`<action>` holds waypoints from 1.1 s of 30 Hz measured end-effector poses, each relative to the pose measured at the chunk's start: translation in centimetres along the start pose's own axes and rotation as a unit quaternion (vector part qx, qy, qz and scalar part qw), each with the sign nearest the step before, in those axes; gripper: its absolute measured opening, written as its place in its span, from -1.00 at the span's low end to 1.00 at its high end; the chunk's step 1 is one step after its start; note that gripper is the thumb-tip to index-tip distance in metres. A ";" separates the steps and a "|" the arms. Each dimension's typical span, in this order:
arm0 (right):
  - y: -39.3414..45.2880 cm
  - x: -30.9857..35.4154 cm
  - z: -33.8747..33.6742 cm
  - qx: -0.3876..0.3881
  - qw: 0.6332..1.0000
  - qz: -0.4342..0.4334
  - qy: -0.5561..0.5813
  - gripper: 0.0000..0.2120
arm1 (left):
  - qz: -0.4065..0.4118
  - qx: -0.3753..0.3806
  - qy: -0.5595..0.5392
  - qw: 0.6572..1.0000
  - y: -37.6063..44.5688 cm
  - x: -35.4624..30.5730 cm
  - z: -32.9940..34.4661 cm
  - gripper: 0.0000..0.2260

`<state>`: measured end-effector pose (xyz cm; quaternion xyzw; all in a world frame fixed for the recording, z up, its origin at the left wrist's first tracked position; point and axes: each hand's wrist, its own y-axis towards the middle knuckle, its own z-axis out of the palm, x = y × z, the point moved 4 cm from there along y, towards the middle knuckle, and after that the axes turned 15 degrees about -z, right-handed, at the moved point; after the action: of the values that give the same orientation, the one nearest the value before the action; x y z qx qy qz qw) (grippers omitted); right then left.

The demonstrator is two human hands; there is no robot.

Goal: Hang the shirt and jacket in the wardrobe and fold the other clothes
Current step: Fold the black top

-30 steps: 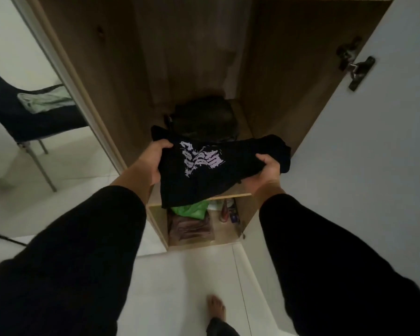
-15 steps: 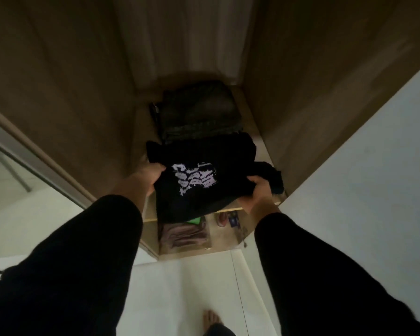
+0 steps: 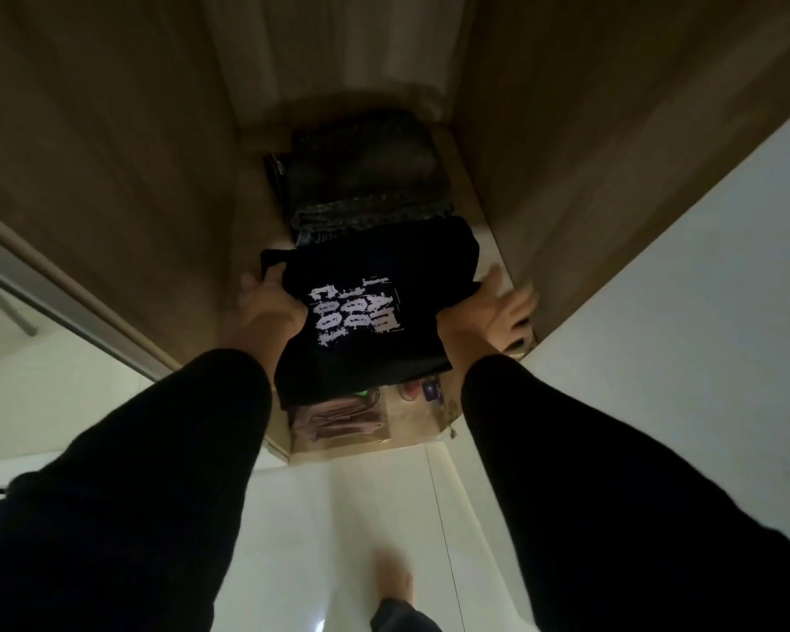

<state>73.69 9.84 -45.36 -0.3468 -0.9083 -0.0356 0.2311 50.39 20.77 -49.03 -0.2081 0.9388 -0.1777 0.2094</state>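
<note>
My left hand (image 3: 270,307) holds the folded black shirt (image 3: 370,307) by its left edge. My right hand (image 3: 498,312) is spread flat beside its right edge. The shirt sits on the wardrobe shelf (image 3: 489,257), before dark folded clothes (image 3: 366,175).

- Two hands: left hand (image 3: 268,307), right hand (image 3: 498,312).
- One black printed T-shirt (image 3: 366,307).
- One dark folded garment (image 3: 366,171) behind it on the shelf (image 3: 252,212).
- One brownish folded garment (image 3: 338,419) on the lower level.
- One bare foot (image 3: 395,579) on the floor.
</note>
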 end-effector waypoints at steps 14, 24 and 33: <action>9.2 7.4 5.8 0.123 0.965 -0.220 -0.077 -0.46 | 0.161 0.028 0.139 0.977 3.7 -8.0 3.3 -0.50; 11.7 8.3 7.2 0.163 0.945 -0.277 -0.057 -0.26 | 0.176 -0.003 0.217 0.960 7.9 -10.3 2.0 -0.35; 6.8 4.3 8.6 0.131 0.936 -0.295 -0.140 -0.39 | -0.014 -0.147 0.050 0.988 0.6 -4.3 3.9 -0.41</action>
<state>71.88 19.56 -51.80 -0.0314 -0.9895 0.0660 0.1245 55.54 22.32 -51.29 -0.2405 0.9610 -0.0507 0.1267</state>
